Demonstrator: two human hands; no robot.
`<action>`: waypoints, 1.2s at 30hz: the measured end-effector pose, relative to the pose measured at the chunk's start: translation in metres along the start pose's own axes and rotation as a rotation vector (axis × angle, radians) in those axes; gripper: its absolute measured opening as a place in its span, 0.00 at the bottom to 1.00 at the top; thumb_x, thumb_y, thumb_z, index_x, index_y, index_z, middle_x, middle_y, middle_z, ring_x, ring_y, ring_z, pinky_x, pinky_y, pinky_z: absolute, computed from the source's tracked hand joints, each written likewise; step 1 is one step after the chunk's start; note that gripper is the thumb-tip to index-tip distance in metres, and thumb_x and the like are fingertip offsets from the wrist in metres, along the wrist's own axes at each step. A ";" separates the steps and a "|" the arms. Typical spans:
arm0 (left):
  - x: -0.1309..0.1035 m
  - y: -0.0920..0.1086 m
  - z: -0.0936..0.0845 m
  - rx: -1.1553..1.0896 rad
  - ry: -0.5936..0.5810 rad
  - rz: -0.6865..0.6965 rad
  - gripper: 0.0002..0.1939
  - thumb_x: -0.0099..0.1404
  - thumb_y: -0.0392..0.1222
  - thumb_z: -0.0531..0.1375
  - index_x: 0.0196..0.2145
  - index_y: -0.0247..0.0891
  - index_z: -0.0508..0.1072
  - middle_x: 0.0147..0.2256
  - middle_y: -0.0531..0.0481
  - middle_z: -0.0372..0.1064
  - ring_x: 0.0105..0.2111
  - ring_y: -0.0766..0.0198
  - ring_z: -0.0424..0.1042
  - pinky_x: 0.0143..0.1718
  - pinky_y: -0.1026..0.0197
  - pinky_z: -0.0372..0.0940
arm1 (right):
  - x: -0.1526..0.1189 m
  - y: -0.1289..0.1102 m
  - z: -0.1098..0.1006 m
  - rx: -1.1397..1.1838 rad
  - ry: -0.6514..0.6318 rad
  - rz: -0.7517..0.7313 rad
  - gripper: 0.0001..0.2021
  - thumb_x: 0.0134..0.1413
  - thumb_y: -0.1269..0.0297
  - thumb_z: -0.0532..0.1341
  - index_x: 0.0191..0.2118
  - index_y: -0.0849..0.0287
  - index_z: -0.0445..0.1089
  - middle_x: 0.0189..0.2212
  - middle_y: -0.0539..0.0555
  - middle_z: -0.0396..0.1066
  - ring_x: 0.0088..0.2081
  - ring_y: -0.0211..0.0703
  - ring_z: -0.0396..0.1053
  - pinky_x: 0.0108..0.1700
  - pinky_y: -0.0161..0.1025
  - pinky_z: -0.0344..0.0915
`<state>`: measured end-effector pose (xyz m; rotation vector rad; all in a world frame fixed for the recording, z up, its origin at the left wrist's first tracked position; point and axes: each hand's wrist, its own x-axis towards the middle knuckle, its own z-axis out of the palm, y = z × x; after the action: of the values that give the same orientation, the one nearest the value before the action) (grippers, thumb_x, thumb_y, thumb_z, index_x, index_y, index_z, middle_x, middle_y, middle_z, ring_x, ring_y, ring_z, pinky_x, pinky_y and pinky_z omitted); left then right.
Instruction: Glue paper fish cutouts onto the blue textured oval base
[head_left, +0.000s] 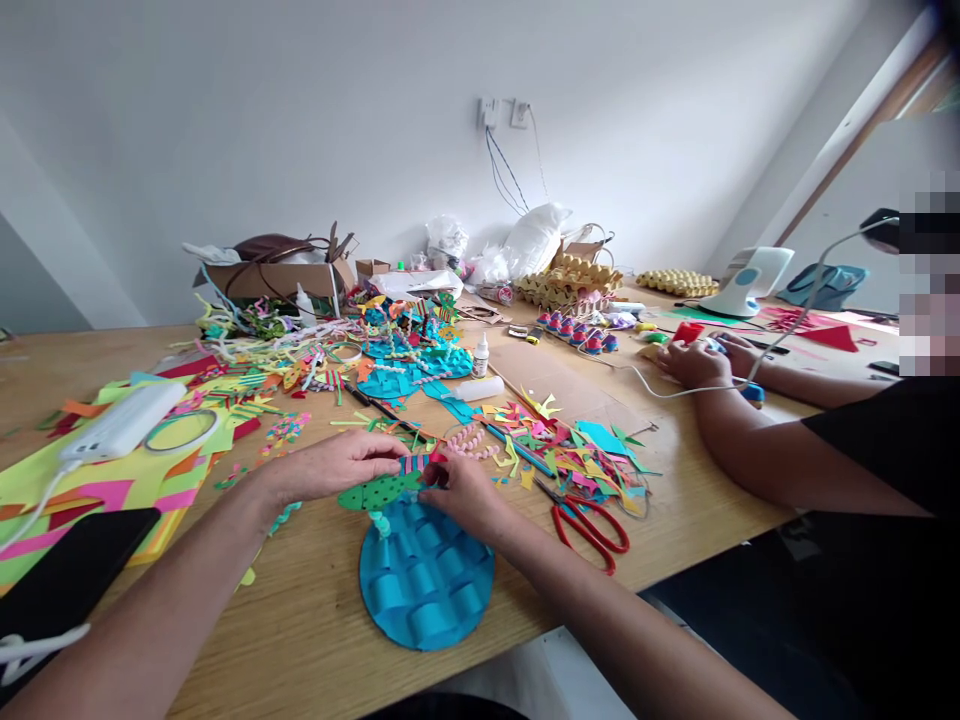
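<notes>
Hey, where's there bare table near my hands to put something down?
Bare wood shows between your left forearm and the blue disc, and to the right of the red scissors, toward the co-worker's forearm. Beyond the disc, it's crowded with paper scraps, a white bottle and blue craft pieces.

Blue round base (431, 595) lies near table (277, 620) edge, rows of curved strips on top. Green dark-spotted fish (375, 493) sits over far rim, pale coil (382, 524) beneath. Striped piece (412, 464) just behind.
</notes>
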<state>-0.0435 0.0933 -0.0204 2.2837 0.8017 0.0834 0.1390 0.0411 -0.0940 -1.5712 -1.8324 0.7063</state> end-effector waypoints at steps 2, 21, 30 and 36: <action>0.000 0.001 -0.001 -0.003 0.004 -0.010 0.16 0.63 0.47 0.50 0.43 0.38 0.71 0.42 0.50 0.70 0.44 0.58 0.66 0.43 0.64 0.59 | -0.001 0.002 -0.001 0.034 0.020 0.017 0.09 0.37 0.75 0.63 0.29 0.61 0.65 0.24 0.47 0.64 0.27 0.35 0.61 0.28 0.31 0.55; -0.003 0.004 -0.002 -0.109 0.001 -0.009 0.18 0.63 0.48 0.50 0.46 0.37 0.69 0.43 0.49 0.69 0.44 0.58 0.65 0.43 0.64 0.60 | -0.007 0.008 -0.019 0.271 0.014 0.020 0.15 0.41 0.78 0.58 0.39 0.61 0.63 0.33 0.52 0.67 0.31 0.36 0.66 0.33 0.35 0.64; -0.005 0.004 -0.001 -0.109 0.014 -0.023 0.19 0.64 0.49 0.49 0.47 0.38 0.69 0.46 0.50 0.68 0.47 0.58 0.64 0.45 0.64 0.59 | 0.003 -0.006 -0.032 0.192 0.052 -0.042 0.15 0.41 0.68 0.64 0.39 0.60 0.66 0.32 0.51 0.69 0.33 0.37 0.67 0.35 0.35 0.63; -0.005 0.004 -0.001 -0.118 0.012 -0.034 0.18 0.64 0.46 0.50 0.47 0.39 0.69 0.47 0.51 0.68 0.48 0.58 0.64 0.46 0.64 0.58 | 0.010 -0.015 -0.038 0.033 0.004 -0.097 0.10 0.41 0.70 0.63 0.35 0.60 0.69 0.27 0.48 0.70 0.29 0.35 0.65 0.31 0.32 0.60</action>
<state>-0.0455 0.0884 -0.0164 2.1601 0.8201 0.1256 0.1566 0.0486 -0.0565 -1.4509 -1.8715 0.6849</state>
